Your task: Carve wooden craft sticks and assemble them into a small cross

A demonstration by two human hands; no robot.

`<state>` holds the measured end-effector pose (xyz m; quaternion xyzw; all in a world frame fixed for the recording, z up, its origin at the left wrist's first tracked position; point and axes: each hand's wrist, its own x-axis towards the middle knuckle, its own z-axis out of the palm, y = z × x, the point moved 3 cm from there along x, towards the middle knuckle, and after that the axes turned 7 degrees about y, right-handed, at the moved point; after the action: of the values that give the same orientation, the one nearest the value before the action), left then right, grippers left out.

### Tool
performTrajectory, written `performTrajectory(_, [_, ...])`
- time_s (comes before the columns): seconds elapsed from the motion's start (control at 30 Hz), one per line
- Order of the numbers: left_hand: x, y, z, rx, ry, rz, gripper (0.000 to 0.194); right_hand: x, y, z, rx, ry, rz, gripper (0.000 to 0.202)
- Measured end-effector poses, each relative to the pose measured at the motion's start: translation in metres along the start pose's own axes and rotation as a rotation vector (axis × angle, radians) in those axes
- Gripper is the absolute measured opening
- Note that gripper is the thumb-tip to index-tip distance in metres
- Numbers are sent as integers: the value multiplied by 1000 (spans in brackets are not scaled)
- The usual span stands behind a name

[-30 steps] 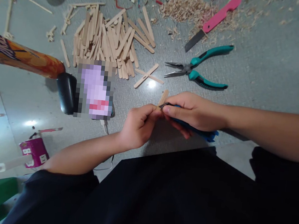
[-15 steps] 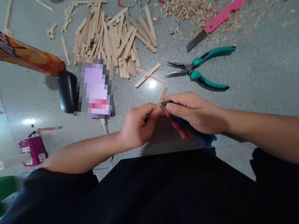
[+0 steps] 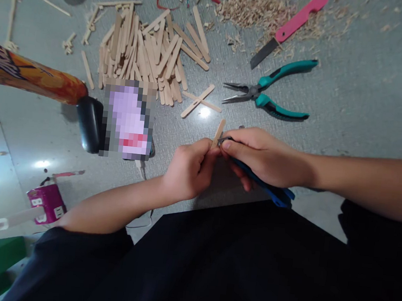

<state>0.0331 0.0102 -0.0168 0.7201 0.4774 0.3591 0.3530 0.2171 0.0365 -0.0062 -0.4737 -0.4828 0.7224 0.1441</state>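
Observation:
Between the fingertips of my left hand [image 3: 190, 168] is a wooden craft stick [image 3: 219, 130], its free end pointing away from me. My right hand [image 3: 265, 157] is closed round a blue-handled tool [image 3: 278, 195], whose dark metal tip touches the side of the stick close to my left fingertips. What kind of tool it is, I cannot tell, as my fingers cover most of it. Just beyond my hands, two sticks lie crossed [image 3: 198, 101] on the grey table [image 3: 175, 219]. Teal-handled long-nose pliers [image 3: 253, 92] rest with jaws apart, beyond my right hand.
A big pile of craft sticks [image 3: 146, 51] lies beyond a phone [image 3: 130, 121]. A pink-handled blade [image 3: 297, 21] is beside wood shavings [image 3: 255, 10]. At the left are an orange can [image 3: 33, 73], a dark rounded object [image 3: 90, 124] and a purple power socket [image 3: 46, 203].
The blue handles have swung slightly down and to the right with my right hand. My left hand has shifted very little and keeps its hold on the stick.

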Motion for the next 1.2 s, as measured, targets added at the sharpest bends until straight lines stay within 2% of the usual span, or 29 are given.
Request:
performTrajectory(0.17, [1, 0, 0, 26, -6, 2, 33, -1, -2, 0, 4, -2, 15, 40])
performTrajectory(0.3, [1, 0, 1, 18, -9, 36, 30, -3, 0, 1, 113, -89, 103, 42])
performTrajectory(0.37, [1, 0, 2, 34, -6, 41, 30, -3, 1, 0, 46, -66, 49, 43])
performTrajectory(0.47, [0, 0, 2, 60, 2, 43, 32, -2, -1, -3, -153, 50, -116, 41])
performTrajectory(0.5, [0, 0, 2, 63, 4, 48, 32, -2, -1, -3, -167, 54, -121, 41])
performTrajectory(0.67, [-1, 1, 2, 53, 1, 76, 26, -1, 1, 0, 64, -142, 97, 47])
performTrajectory(0.83, [-1, 0, 2, 79, -1, 61, 27, 1, 0, -4, -120, -8, -66, 44])
performTrajectory(1.03, [-1, -1, 0, -28, -20, 27, 25, 4, -4, -4, 132, -191, 85, 45])
performTrajectory(1.2, [1, -2, -4, -215, -46, -72, 31, 4, -6, -5, 242, -228, 119, 41])
